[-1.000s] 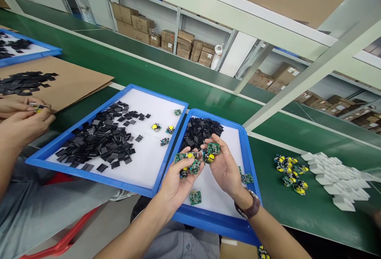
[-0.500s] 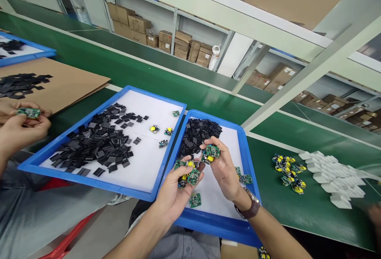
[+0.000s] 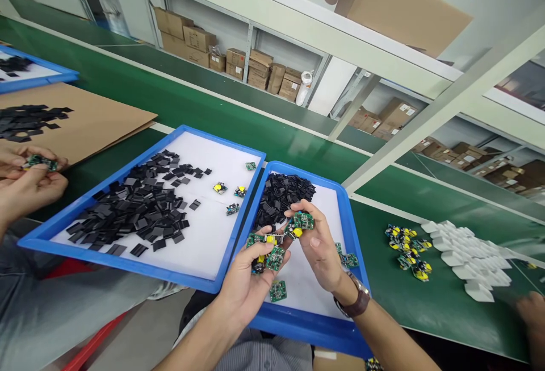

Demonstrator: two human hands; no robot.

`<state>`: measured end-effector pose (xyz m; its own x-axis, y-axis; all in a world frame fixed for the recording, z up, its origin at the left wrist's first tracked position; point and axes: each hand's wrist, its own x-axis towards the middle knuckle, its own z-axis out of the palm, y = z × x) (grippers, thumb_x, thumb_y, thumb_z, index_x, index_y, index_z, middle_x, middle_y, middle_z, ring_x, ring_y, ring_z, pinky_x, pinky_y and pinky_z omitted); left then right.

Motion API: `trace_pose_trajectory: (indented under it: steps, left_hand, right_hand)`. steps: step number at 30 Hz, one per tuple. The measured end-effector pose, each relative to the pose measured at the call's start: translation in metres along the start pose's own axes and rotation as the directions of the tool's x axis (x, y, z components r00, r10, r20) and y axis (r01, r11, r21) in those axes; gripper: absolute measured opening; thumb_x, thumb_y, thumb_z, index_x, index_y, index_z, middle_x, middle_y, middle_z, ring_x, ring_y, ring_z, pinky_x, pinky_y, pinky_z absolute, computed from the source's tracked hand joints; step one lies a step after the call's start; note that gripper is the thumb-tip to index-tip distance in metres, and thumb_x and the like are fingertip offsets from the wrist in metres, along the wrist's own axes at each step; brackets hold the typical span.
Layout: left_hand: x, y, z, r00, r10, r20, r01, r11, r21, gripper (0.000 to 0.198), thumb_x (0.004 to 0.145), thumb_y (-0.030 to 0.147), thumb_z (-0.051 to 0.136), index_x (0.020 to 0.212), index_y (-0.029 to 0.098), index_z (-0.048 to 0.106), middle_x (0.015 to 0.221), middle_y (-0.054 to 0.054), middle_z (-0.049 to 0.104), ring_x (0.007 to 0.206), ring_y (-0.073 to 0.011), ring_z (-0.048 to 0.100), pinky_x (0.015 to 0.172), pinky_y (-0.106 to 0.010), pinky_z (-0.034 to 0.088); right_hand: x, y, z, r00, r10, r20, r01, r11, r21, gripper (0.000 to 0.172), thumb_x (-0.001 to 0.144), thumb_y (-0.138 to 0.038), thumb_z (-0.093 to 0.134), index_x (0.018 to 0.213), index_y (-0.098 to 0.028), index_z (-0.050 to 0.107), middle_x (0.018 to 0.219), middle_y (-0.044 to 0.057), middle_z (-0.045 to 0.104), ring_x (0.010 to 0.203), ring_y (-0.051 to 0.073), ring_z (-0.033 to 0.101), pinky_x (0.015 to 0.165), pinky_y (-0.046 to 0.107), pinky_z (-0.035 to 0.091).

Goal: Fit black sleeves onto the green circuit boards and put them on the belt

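My left hand (image 3: 240,280) is closed around several small green circuit boards (image 3: 276,258) with yellow and black parts on them. Close beside it, my right hand (image 3: 321,246) pinches another circuit board (image 3: 303,221) with a yellow component by the fingertips. Both hands hover over a blue tray (image 3: 355,246) with a white lining. Inside that tray are a heap of black rectangular pieces (image 3: 284,195), a loose board (image 3: 278,291) below my left hand, and more boards (image 3: 349,260) partly behind my right wrist.
Left of mine, a second blue tray (image 3: 221,161) holds black pieces (image 3: 136,212) and a few boards. A co-worker's hands (image 3: 38,183) hold a board at far left. On the green table at right lie clustered boards (image 3: 406,249) and white plastic housings (image 3: 468,257). Another person's hand (image 3: 532,311) shows at right.
The view has shifted slightly, moving the table items at right a little left. My hands keep nearly the same hold. The co-worker's board at left has tilted, and a hand at right has come further in.
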<state>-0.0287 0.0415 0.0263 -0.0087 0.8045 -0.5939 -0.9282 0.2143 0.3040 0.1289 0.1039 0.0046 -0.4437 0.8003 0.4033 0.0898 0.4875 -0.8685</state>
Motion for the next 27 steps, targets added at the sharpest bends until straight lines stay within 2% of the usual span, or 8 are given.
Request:
trace_pose_trajectory:
  steps: [2,5,8,11,13,15,20,27]
  left_hand:
    - [-0.001,0.0,-0.003,1.0,0.008,-0.024,-0.008,1.0,-0.001,0.04,0.077,-0.006,0.069,0.111,0.016,0.072,0.11,-0.015,0.08,0.101,-0.0321,0.081,0.075,-0.034,0.07]
    - [-0.004,-0.002,-0.008,0.999,0.018,-0.042,-0.019,1.0,-0.019,0.044,0.078,-0.006,0.07,0.115,0.018,0.071,0.108,-0.014,0.08,0.101,-0.0316,0.08,0.078,-0.038,0.07]
    - [-0.007,-0.005,-0.013,0.999,0.019,-0.037,-0.022,0.997,-0.077,0.044,0.079,-0.005,0.069,0.117,0.017,0.071,0.107,-0.013,0.08,0.102,-0.0324,0.08,0.083,-0.043,0.07]
    - [-0.008,-0.002,-0.018,0.999,0.038,-0.037,-0.042,0.99,-0.133,0.044,0.079,-0.006,0.067,0.117,0.016,0.07,0.106,-0.013,0.08,0.103,-0.0329,0.08,0.085,-0.043,0.07]
    - [-0.009,0.004,-0.023,0.997,0.073,-0.032,-0.077,0.985,-0.156,0.045,0.08,-0.006,0.066,0.119,0.016,0.069,0.107,-0.013,0.08,0.104,-0.0327,0.08,0.084,-0.041,0.07]
    - [-0.011,0.013,-0.03,0.993,0.114,-0.037,-0.118,0.979,-0.167,0.047,0.08,-0.006,0.065,0.121,0.016,0.069,0.11,-0.014,0.08,0.105,-0.0324,0.08,0.081,-0.039,0.07]
    - [-0.016,0.028,-0.043,0.985,0.149,-0.084,-0.163,0.965,-0.204,0.047,0.081,-0.006,0.064,0.123,0.016,0.068,0.112,-0.016,0.079,0.104,-0.0327,0.08,0.076,-0.034,0.07]
    - [-0.028,0.039,-0.059,0.983,0.144,-0.118,-0.166,0.964,-0.207,0.048,0.08,-0.005,0.063,0.123,0.017,0.067,0.113,-0.015,0.079,0.105,-0.0327,0.08,0.076,-0.035,0.069]
  right_hand:
    - [0.001,-0.002,0.0,1.0,0.001,0.003,-0.001,0.999,0.048,0.062,0.103,-0.062,0.032,0.159,-0.035,0.03,0.152,0.012,0.046,0.135,0.036,0.054,0.098,0.055,0.058]
    - [0.006,-0.005,0.006,0.999,0.036,0.0,-0.035,0.966,0.255,0.056,0.102,-0.053,0.044,0.155,-0.036,0.041,0.15,0.01,0.049,0.133,0.035,0.054,0.096,0.053,0.059]
    - [0.017,-0.005,0.02,0.991,0.128,0.025,-0.123,0.853,0.507,0.049,0.101,-0.039,0.05,0.15,-0.035,0.05,0.143,0.008,0.055,0.12,0.03,0.062,0.094,0.049,0.059]
    - [0.031,-0.003,0.036,0.982,0.177,0.064,-0.174,0.734,0.656,0.046,0.098,-0.034,0.054,0.144,-0.033,0.059,0.134,0.006,0.06,0.098,0.024,0.068,0.09,0.046,0.06]
    - [0.038,-0.003,0.045,0.978,0.19,0.083,-0.193,0.694,0.693,0.045,0.096,-0.035,0.058,0.141,-0.032,0.062,0.132,0.006,0.062,0.092,0.023,0.068,0.089,0.046,0.06]
    - [0.044,-0.004,0.053,0.977,0.196,0.087,-0.2,0.687,0.699,0.045,0.093,-0.036,0.062,0.138,-0.031,0.064,0.132,0.007,0.063,0.098,0.025,0.066,0.089,0.046,0.06]
    - [0.05,-0.014,0.068,0.979,0.184,0.09,-0.197,0.722,0.663,0.047,0.091,-0.037,0.065,0.137,-0.031,0.065,0.133,0.008,0.062,0.119,0.029,0.058,0.094,0.045,0.057]
    - [0.055,-0.02,0.08,0.984,0.107,0.143,-0.175,0.749,0.639,0.05,0.092,-0.034,0.061,0.141,-0.032,0.063,0.137,0.007,0.059,0.118,0.029,0.056,0.098,0.046,0.053]
